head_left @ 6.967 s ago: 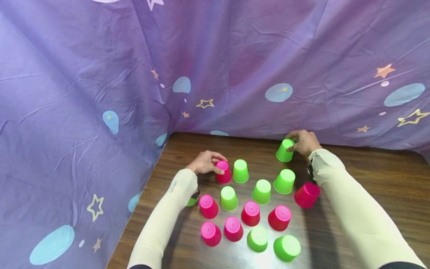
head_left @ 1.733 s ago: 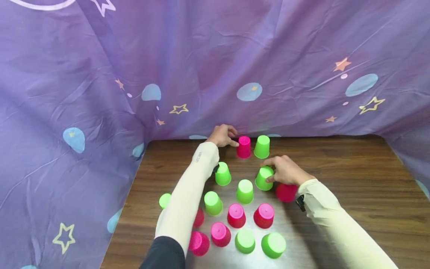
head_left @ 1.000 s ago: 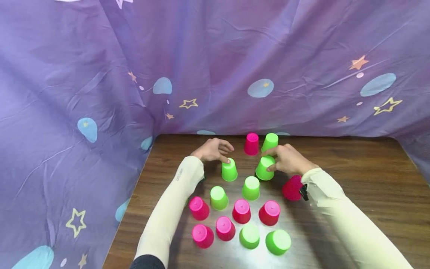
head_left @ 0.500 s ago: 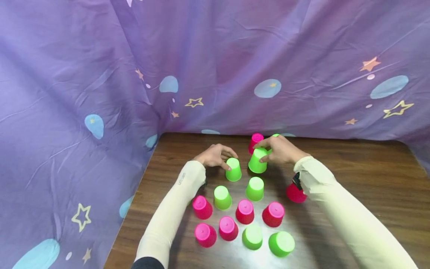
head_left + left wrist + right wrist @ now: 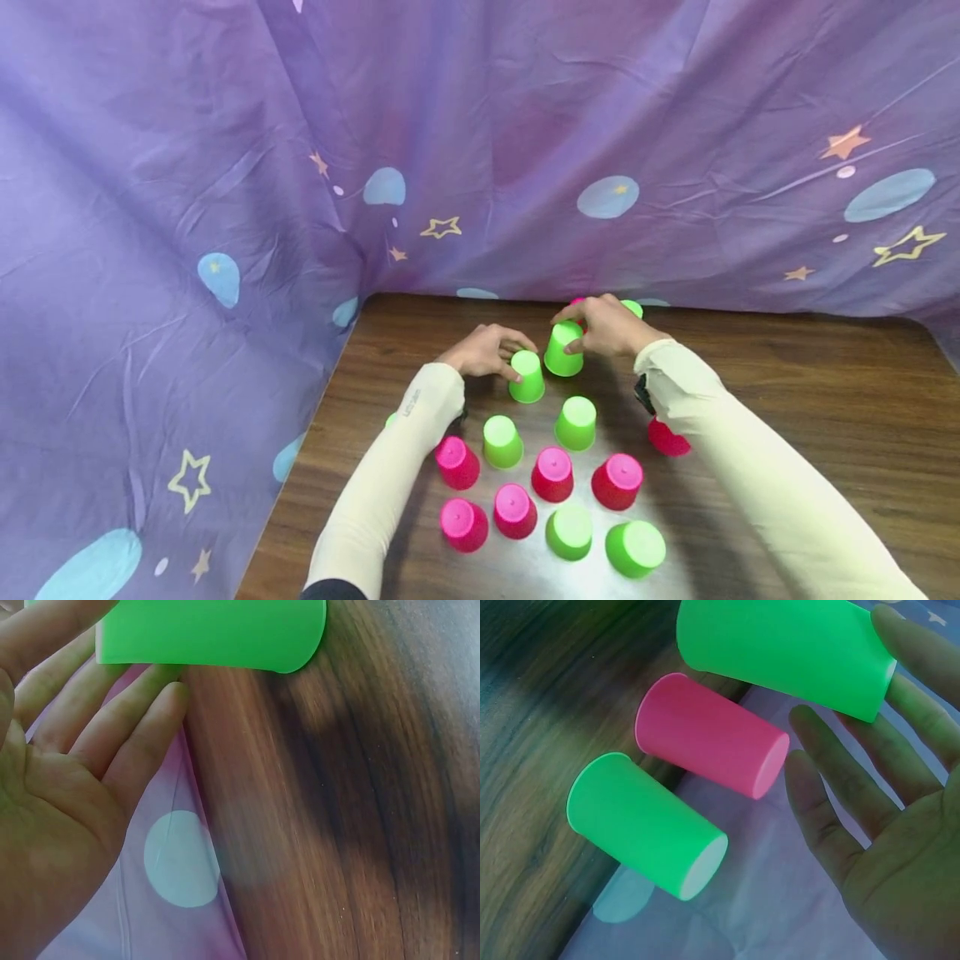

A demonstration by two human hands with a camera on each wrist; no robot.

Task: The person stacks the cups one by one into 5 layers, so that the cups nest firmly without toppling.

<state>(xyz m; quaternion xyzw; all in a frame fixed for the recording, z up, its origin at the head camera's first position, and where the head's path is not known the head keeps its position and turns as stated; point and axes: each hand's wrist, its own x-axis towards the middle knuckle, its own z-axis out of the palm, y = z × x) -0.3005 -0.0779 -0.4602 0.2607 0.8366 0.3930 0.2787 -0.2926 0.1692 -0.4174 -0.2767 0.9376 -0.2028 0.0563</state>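
My left hand (image 5: 483,352) pinches an upside-down green cup (image 5: 527,382), its thumb on the near side and its fingers behind. The left wrist view catches the lower part of that cup (image 5: 214,631) above the spread fingers. Just beyond and to the right, my right hand (image 5: 609,327) holds another upturned green cup (image 5: 562,350) between thumb and fingers. These two cups stand close side by side. In the right wrist view, a pink cup (image 5: 712,735) and a green cup (image 5: 646,825) stand behind the held cup (image 5: 784,652), apart from it.
Toward the near side, several upturned pink cups (image 5: 553,475) and green cups (image 5: 576,423) stand in loose rows on the wooden table (image 5: 787,400). The right forearm partly covers a pink cup (image 5: 667,437). A purple patterned cloth (image 5: 480,150) hangs behind and at left.
Earlier, a pink and a green cup were brought to the back edge. My left hand then came back to a green cup, and my right hand shifted another green cup leftward beside it.
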